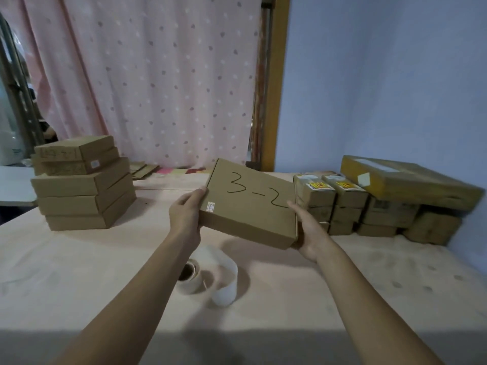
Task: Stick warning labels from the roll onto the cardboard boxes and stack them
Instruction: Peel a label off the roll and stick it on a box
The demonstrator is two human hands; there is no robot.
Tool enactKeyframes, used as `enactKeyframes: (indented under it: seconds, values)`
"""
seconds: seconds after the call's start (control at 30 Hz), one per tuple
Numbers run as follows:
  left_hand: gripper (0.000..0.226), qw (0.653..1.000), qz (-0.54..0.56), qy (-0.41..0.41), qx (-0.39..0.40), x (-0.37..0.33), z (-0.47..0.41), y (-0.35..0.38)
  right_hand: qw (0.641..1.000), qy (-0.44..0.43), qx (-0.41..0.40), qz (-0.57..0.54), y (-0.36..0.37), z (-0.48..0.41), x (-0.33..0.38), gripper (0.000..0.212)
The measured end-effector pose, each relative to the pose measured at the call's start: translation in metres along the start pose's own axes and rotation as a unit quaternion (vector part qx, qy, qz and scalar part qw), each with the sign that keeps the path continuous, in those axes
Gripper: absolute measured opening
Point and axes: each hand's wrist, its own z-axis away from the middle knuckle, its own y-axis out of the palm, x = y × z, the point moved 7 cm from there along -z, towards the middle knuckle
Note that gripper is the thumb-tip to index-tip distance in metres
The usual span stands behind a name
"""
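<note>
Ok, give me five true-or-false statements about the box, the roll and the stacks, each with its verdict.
1. The left hand and right hand both hold the box marked 3-2. True.
2. The box rests on the table. False: it is held in the air above the table.
3. The roll lies on the table, below the box. True.
4. The box bears a yellow label. False: only a small white sticker shows on it, near the left hand.
5. The left stack shows yellow labels. False: the yellow labels are on the right boxes.
</note>
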Motion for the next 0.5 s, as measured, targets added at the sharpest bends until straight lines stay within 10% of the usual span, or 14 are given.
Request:
enactKeyframes:
  seconds: [0.13,0.27,0.5]
  values:
    - [0.034,0.979,-0.195,0.043,0.029,0.005,0.010,0.002,0.996,-0.014,-0.084,-0.018,-0.029,0.003,-0.010,0.035]
    - [0.030,0.858,-0.492,0.123,0.074,-0.013,0.019,-0.029,0.990,0.003,-0.118,-0.072,-0.044,-0.005,-0.029,0.039]
    - [0.005,0.661,-0.681,0.110,0.294,0.012,0.047,-0.054,0.991,0.025,-0.115,-0.067,-0.022,-0.012,-0.045,0.028]
